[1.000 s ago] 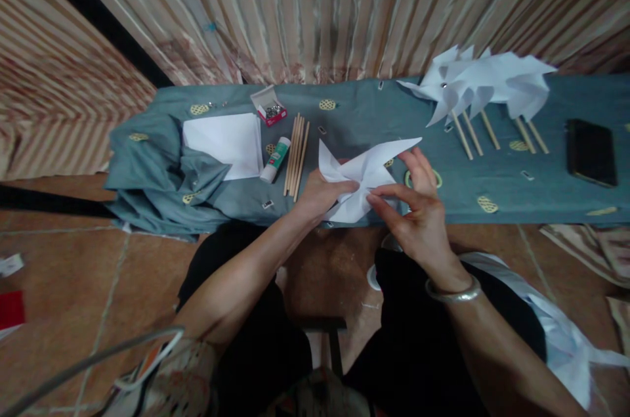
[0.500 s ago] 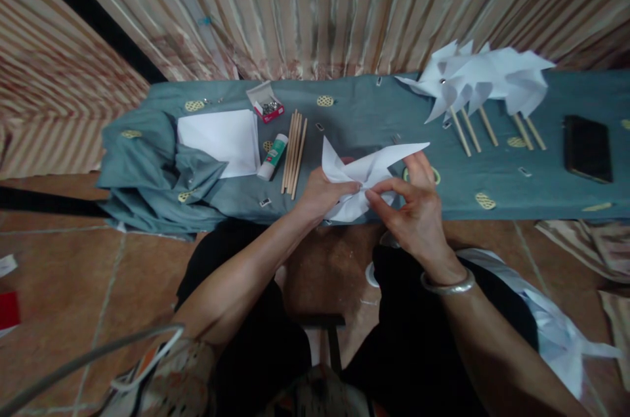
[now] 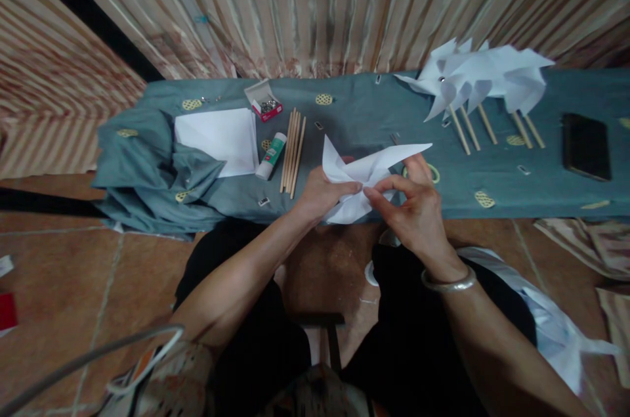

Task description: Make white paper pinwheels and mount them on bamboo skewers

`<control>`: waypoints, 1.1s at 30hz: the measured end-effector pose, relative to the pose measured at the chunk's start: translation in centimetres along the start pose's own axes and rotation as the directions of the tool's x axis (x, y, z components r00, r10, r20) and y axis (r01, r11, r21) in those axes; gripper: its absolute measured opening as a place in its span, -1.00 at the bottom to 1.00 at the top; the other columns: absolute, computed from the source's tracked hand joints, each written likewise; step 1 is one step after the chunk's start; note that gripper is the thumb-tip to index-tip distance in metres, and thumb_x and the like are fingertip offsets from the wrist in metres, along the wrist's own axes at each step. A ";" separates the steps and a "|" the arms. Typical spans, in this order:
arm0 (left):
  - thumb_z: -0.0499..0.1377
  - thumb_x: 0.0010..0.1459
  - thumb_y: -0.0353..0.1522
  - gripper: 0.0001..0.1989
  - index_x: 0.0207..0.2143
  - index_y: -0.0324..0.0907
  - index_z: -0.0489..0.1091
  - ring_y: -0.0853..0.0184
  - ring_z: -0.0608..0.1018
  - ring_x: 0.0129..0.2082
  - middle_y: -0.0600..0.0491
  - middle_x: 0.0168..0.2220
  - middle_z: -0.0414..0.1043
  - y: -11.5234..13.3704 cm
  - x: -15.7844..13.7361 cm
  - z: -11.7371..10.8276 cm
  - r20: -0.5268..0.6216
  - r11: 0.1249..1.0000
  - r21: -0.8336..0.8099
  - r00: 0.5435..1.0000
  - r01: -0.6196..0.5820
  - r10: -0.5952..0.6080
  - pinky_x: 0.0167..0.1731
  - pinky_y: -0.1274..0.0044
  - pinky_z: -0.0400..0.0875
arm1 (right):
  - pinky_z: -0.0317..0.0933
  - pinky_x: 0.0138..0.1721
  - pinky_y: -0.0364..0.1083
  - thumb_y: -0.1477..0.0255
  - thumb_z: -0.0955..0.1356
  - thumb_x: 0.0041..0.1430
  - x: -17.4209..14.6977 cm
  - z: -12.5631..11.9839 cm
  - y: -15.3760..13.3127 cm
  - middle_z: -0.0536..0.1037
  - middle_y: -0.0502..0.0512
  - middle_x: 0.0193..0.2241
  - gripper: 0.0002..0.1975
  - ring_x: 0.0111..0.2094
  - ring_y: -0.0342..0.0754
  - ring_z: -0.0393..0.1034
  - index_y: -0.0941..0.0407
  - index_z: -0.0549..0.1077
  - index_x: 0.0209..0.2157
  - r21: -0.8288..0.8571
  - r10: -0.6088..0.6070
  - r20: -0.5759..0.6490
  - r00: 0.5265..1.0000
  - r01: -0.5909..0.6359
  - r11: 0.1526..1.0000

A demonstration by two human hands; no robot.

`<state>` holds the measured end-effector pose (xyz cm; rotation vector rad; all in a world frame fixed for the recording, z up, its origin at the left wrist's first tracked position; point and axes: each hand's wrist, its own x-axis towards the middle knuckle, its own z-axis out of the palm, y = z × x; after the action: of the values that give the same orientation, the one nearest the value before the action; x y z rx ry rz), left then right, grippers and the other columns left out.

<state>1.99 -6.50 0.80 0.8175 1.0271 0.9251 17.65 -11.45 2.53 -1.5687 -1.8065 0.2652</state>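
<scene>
A white paper pinwheel [image 3: 364, 171] is held above the near edge of the cloth-covered table, its blades folded in toward the middle. My left hand [image 3: 322, 194] grips it from the left, thumb pressing close to the centre and the other fingers behind the paper. At the centre, the thumb and forefinger of my right hand [image 3: 411, 203] pinch together; whether a small pin is between them I cannot make out. The other right fingers reach behind the right blade. Partly hidden behind that hand is a pair of scissors with green handles [image 3: 433, 172].
Left of my hands lie wooden sticks [image 3: 293, 153], a glue stick [image 3: 271, 155], an opened box of pins [image 3: 266, 105] and a stack of white paper [image 3: 216, 141]. Finished pinwheels [image 3: 492, 75] on sticks and a dark phone [image 3: 586, 146] lie to the right. A curtain [image 3: 315, 10] hangs behind.
Hardly anything differs: both hands keep their hold on the paper pinwheel, with the right fingertips still at its centre. The view has shifted slightly.
</scene>
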 end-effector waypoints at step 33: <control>0.40 -0.29 -0.46 -0.53 -0.21 -0.31 0.50 0.40 0.51 -0.48 0.11 -0.47 0.54 -0.5 0.1 0.1 -0.016 0.993 -0.112 1.000 0.021 -0.023 -0.38 0.54 0.40 | 0.07 0.12 0.33 0.37 0.41 0.04 0.6 1.0 0.3 0.44 0.14 0.05 -0.85 0.19 0.24 0.19 0.06 0.46 -0.57 -0.005 0.038 -0.048 0.998 -0.038 0.999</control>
<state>2.23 -6.59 0.31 0.7044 0.9884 0.9642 17.28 -10.49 1.87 -1.6019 -1.7439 0.2382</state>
